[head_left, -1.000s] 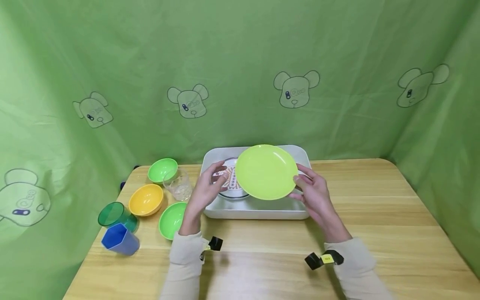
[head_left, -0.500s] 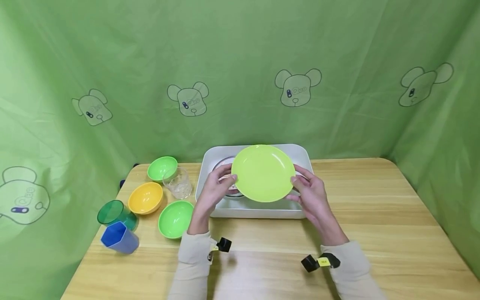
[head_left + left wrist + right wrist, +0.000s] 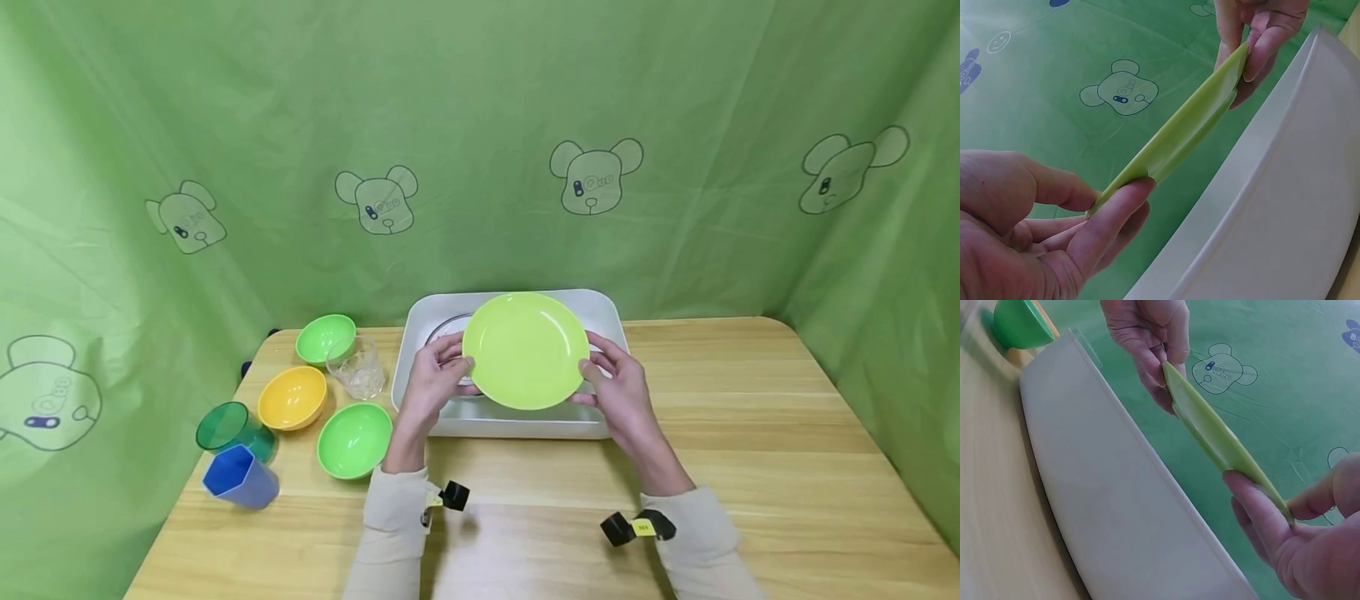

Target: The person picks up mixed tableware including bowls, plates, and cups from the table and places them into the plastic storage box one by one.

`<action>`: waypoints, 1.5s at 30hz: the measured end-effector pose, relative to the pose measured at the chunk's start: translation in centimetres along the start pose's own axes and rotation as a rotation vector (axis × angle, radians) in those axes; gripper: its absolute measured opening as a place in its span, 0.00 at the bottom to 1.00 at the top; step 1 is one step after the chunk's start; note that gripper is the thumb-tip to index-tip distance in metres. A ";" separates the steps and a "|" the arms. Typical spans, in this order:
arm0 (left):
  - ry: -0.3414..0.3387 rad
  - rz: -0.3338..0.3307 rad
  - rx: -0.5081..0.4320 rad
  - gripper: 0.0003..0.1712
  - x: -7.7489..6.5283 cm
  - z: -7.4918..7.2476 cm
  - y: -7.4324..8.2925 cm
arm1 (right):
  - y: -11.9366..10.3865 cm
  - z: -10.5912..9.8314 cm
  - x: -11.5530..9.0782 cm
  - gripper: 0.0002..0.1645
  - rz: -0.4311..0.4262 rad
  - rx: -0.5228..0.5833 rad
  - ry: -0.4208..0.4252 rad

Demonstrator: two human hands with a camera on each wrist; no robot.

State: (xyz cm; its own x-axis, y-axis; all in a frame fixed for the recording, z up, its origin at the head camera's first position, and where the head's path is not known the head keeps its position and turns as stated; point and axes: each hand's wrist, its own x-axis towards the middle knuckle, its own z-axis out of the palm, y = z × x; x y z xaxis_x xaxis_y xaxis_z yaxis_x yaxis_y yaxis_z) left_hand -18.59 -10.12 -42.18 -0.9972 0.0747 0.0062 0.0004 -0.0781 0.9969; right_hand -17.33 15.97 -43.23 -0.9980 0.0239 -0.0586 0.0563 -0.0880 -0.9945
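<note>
A yellow-green plate (image 3: 527,350) is held up between both hands above a white basin (image 3: 517,427), its face tilted toward the head camera. The left hand (image 3: 435,379) pinches its left rim, thumb on the face and fingers behind. At the opposite rim the right hand (image 3: 618,383) grips it the same way. In the left wrist view the plate (image 3: 1179,122) appears edge-on, with the basin's wall (image 3: 1272,206) below. Inside the basin lies a round dark-rimmed thing (image 3: 444,327), mostly hidden behind the plate and left hand.
Left of the basin stand a clear glass (image 3: 358,371), a far green bowl (image 3: 326,337), an orange bowl (image 3: 292,398) and a nearer green bowl (image 3: 354,440). A green cup (image 3: 238,427) and a blue cup (image 3: 242,477) stand near the wooden table's (image 3: 750,467) left edge.
The left hand has moved right and taken hold of the plate's left rim. The plate has shifted slightly left and a little lower, with the right hand still gripping it.
</note>
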 end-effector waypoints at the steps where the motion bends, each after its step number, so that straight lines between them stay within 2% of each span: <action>1: 0.007 -0.007 -0.003 0.28 0.0 0.0 0.0 | 0.0 0.0 0.0 0.33 0.000 -0.009 -0.005; 9: 0.049 -0.013 -0.005 0.28 0.2 -0.1 -0.2 | -0.2 -0.4 -0.1 0.36 -0.014 -0.086 -0.063; 14: 0.106 -0.006 -0.004 0.28 0.4 -0.8 -0.3 | -0.6 -1.0 -0.1 0.36 -0.077 -0.154 -0.071; 16: 0.121 0.002 -0.004 0.29 0.5 -1.0 -0.3 | -0.8 -1.4 -0.1 0.35 -0.121 -0.213 -0.049; 20: 0.142 0.008 0.005 0.29 0.6 -1.3 -0.4 | -0.8 -2.4 -0.1 0.31 -0.228 -0.458 0.071; 23: 0.158 -0.002 0.022 0.28 0.5 -1.3 -0.4 | -0.4 -3.1 0.0 0.28 -0.268 -0.590 0.156; 29: 0.206 -0.027 0.039 0.28 0.9 -1.8 -0.2 | -0.2 -3.9 0.1 0.28 -0.286 -0.620 0.190; 37: 0.227 -0.064 0.080 0.29 1.6 -2.8 -0.3 | 0.0 -4.5 0.2 0.28 -0.321 -0.709 0.250; 41: 0.239 -0.071 0.106 0.29 1.9 -3.4 -0.5 | 0.2 -5.0 0.3 0.30 -0.306 -0.737 0.225; 45: 0.241 -0.078 0.139 0.30 2.1 -3.9 -0.4 | 0.2 -5.4 0.2 0.34 -0.240 -0.759 0.151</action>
State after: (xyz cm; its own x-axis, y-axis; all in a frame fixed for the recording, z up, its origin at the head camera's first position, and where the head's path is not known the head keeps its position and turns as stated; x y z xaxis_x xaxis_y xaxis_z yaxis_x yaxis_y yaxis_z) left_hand -21.01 -13.83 -42.89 -0.9836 -0.1648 -0.0731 -0.0834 0.0566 0.9949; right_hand -17.40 21.34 -43.89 -0.9737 0.0957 0.2068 -0.1003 0.6350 -0.7660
